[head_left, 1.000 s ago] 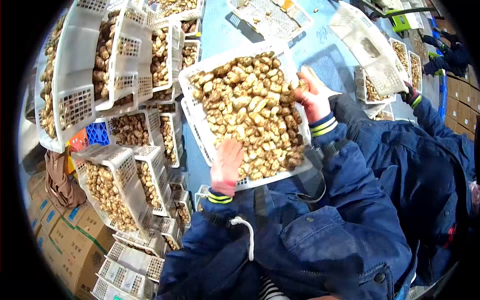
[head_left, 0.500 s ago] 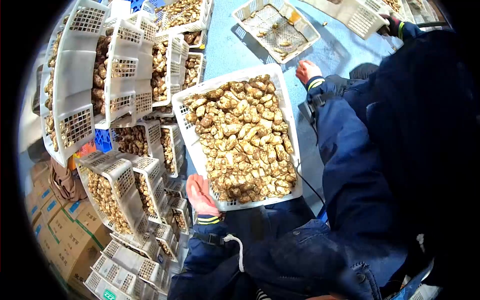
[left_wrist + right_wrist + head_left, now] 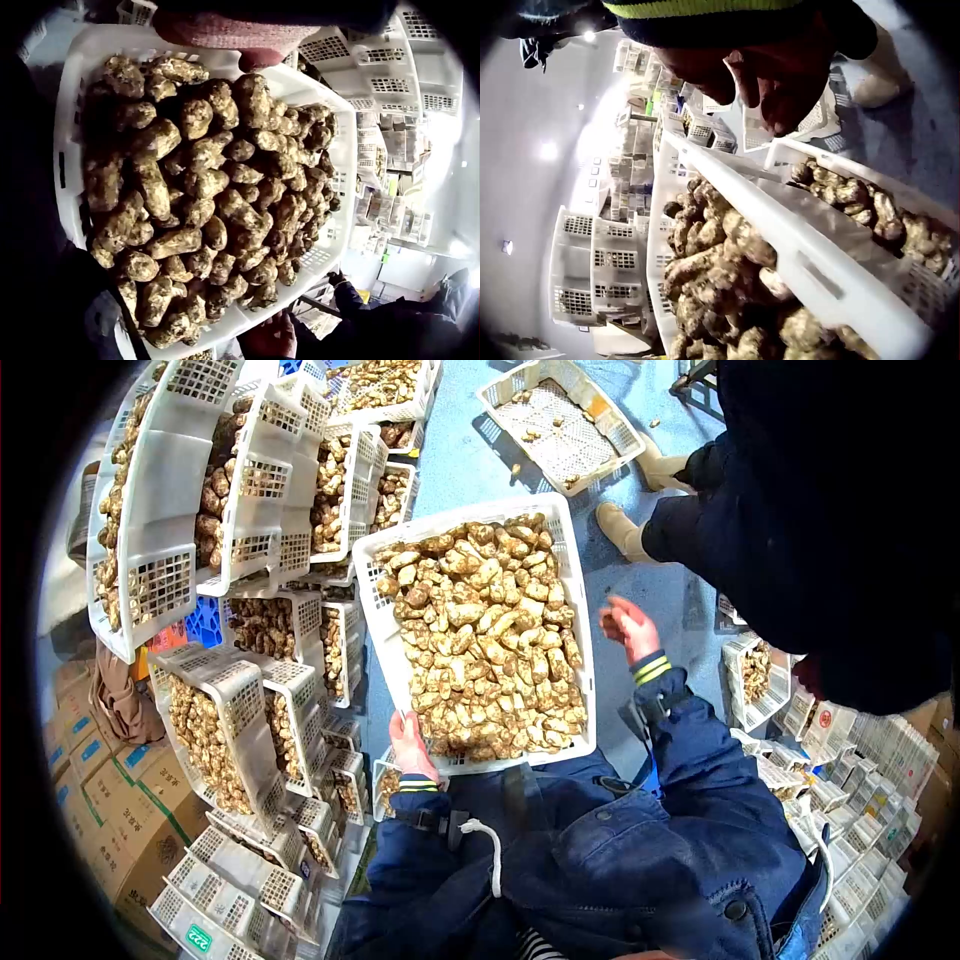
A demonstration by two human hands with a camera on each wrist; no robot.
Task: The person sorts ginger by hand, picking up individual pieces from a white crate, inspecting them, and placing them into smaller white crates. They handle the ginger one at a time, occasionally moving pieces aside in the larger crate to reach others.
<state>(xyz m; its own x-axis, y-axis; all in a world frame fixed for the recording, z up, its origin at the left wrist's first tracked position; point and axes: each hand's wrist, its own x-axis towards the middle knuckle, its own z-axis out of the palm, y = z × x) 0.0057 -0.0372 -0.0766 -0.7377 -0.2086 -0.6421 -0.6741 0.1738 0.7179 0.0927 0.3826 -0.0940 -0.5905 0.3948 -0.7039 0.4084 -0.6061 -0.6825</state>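
A white plastic crate [image 3: 575, 610] heaped with knobby, soil-streaked tubers [image 3: 490, 640] is in front of my body in the head view. My left hand [image 3: 411, 748] is at its near left corner. In the left wrist view, that hand [image 3: 225, 34] lies along the rim with the thumb tip over the edge; its other fingers are mostly hidden. To the right of the crate, apart from it, my right hand [image 3: 628, 628] hangs with loosely bent fingers. The right wrist view has this hand [image 3: 772, 82] above the rim, nothing in it.
Stacked crates of tubers [image 3: 200, 745] line the left side, beside cardboard boxes [image 3: 120, 810]. Beyond the full crate, another crate [image 3: 560, 445] with a few tubers stands on the blue floor. Another person's boots [image 3: 625, 530] are at the right, with more crates [image 3: 757, 675] nearby.
My right hand left the crate's right rim and moved down to its right side. My left hand went from the tubers to the left rim. The other person shifted.
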